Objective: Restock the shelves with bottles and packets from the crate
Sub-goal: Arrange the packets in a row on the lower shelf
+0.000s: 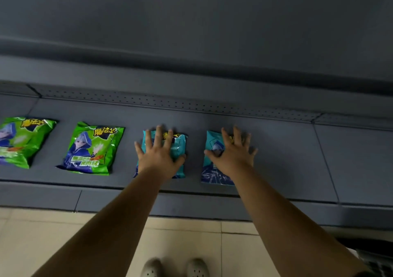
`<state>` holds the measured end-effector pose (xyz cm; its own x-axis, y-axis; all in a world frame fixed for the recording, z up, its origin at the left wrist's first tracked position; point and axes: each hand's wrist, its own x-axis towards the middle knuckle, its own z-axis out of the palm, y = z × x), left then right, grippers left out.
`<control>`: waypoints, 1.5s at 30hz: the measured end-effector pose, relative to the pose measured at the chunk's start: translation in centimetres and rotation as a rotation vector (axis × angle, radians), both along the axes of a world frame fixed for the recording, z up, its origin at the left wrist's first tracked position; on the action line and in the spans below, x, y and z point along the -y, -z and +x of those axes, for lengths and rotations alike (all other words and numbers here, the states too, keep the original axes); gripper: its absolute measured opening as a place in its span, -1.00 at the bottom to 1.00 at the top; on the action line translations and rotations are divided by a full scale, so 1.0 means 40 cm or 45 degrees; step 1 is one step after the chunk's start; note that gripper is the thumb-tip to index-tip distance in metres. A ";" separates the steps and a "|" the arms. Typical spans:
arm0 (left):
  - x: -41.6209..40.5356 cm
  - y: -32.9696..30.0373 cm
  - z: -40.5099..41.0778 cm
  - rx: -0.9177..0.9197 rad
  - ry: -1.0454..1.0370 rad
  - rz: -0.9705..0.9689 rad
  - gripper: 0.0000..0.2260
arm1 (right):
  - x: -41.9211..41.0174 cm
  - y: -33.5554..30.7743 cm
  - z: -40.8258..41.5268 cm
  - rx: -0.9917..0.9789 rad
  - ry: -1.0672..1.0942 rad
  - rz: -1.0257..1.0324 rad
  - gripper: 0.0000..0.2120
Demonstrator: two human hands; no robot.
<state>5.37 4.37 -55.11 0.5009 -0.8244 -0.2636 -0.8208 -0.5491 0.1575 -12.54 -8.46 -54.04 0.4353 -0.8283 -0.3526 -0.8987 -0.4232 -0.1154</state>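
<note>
A shop, by every sign — long grey metal shelf (pixel 276 149) low to the floor, with a perforated back strip (pixel 191 104) and a price-rail front edge. Branded snack packets laid out in a spaced row: two green packets (pixel 93 149) at left, two teal packets (pixel 212 170) beside them. Pale tiled floor (pixel 53 234) below — plain retail fittings.

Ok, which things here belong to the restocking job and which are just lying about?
Job:
left teal packet, under the left hand
right teal packet, under the right hand
two green packets
shelf

Lying about:
tiled floor
person's shoes
</note>
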 end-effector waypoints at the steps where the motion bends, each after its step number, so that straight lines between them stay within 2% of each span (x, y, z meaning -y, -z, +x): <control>1: -0.006 0.012 -0.004 0.035 0.055 -0.004 -0.27 | -0.010 0.006 -0.003 0.004 -0.046 -0.047 -0.14; 5: -0.022 0.048 -0.012 0.063 0.201 0.073 -0.34 | -0.061 0.050 -0.024 -0.042 -0.165 -0.095 -0.27; 10: -0.034 0.043 -0.002 0.034 0.199 0.012 -0.31 | -0.051 0.046 -0.057 -0.107 -0.190 -0.067 -0.28; 13: -0.079 -0.035 -0.001 -0.011 0.123 -0.089 -0.25 | -0.072 -0.018 -0.045 -0.043 -0.188 -0.014 -0.28; 17: -0.192 -0.231 0.021 -0.023 0.042 -0.142 -0.21 | -0.159 -0.171 0.018 0.133 -0.262 0.030 -0.29; 22: -0.380 -0.482 0.052 -0.044 -0.143 -0.244 -0.22 | -0.319 -0.406 0.086 0.316 -0.489 -0.089 -0.37; 25: -0.499 -0.588 0.054 -0.026 -0.204 -0.267 -0.29 | -0.412 -0.511 0.100 0.366 -0.548 -0.063 -0.41; 29: -0.683 -0.663 0.065 -0.004 -0.286 -0.301 -0.41 | -0.529 -0.617 0.135 0.344 -0.605 -0.043 -0.37; 36: -1.059 -0.787 0.159 0.087 -0.461 -0.344 -0.36 | -0.817 -0.760 0.285 0.407 -0.733 -0.100 -0.36; 42: -1.409 -0.906 0.280 0.224 -0.699 -0.387 -0.46 | -1.114 -0.872 0.501 0.543 -0.931 -0.082 -0.12; 45: -1.586 -0.941 0.350 0.221 -0.859 -0.432 -0.45 | -1.265 -0.922 0.625 0.594 -1.047 -0.038 -0.23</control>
<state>19.35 67.82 -17.46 0.9344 -0.3479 0.0767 -0.3542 -0.8837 0.3061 12.47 42.14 -17.14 0.9786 -0.2048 0.0208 -0.1831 -0.9121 -0.3668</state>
